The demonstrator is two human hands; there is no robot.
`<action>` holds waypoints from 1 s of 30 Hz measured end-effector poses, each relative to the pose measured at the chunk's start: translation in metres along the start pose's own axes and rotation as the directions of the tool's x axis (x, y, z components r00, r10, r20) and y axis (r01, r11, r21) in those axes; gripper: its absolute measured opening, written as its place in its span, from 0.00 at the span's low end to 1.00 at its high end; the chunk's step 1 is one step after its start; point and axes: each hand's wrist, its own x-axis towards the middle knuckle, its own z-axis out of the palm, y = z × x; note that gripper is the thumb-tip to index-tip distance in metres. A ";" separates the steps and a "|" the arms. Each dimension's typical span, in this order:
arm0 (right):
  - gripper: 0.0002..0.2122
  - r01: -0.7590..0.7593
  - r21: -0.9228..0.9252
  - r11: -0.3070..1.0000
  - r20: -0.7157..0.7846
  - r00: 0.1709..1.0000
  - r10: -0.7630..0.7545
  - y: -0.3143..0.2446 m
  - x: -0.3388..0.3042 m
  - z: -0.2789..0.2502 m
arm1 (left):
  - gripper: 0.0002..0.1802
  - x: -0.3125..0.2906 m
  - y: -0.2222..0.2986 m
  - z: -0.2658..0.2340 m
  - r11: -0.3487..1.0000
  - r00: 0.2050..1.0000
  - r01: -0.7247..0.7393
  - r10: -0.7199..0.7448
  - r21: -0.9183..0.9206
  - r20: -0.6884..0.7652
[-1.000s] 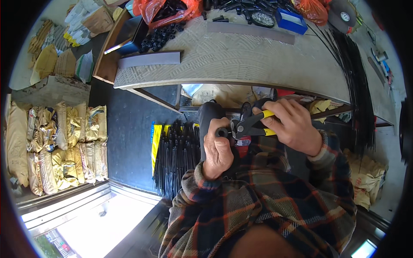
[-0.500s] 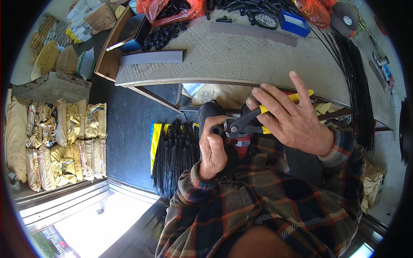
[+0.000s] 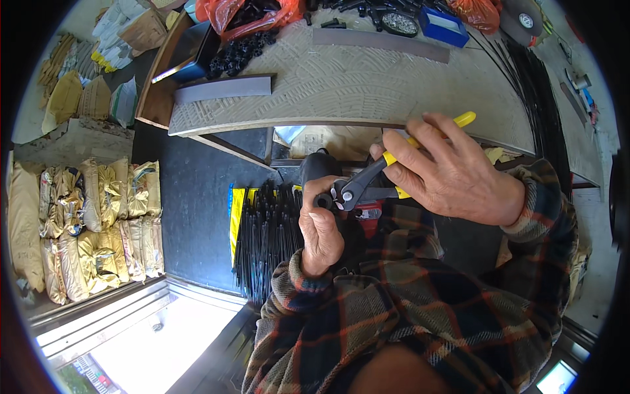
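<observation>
My left hand (image 3: 319, 240) is closed round a short black tubular piece (image 3: 322, 201), its round open end facing up between thumb and fingers. In my right hand (image 3: 453, 177) is a pair of cutting pliers (image 3: 367, 186) with dark metal jaws and yellow handles. My fingers curl over the upper handle, while the lower one is mostly hidden under the hand. The handles stand apart. The plier jaws are right beside the black piece; whether they bite on something there is too small to tell.
Ahead is a grey worktable (image 3: 367, 85) bearing black parts, a blue box (image 3: 443, 27) and red plastic bags (image 3: 252, 16). Long black rods (image 3: 548, 118) lie at its right. A bundle of black strips (image 3: 266, 236) stands left of my hands. Tan sacks (image 3: 85, 223) are stacked farther left.
The right index finger, raised before, now bends down onto the upper plier handle. That handle has swung up and away from the lower one. My left hand keeps its hold on the black piece.
</observation>
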 end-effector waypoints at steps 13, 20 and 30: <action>0.08 -0.089 0.662 0.745 0.131 0.991 0.002 -0.002 -0.031 0.036 | 0.41 0.006 -0.017 -0.001 0.990 0.983 -0.061 0.037 0.127 0.180; 0.12 -0.577 0.797 -0.179 0.474 0.781 -0.407 0.024 -0.036 0.015 | 0.42 0.003 -0.006 -0.001 1.000 0.933 0.019 -0.014 -0.009 0.359; 0.12 -0.560 0.826 -0.063 0.496 0.776 -0.389 0.020 -0.025 0.020 | 0.36 0.004 -0.003 0.005 0.984 0.954 -0.114 0.069 0.139 0.291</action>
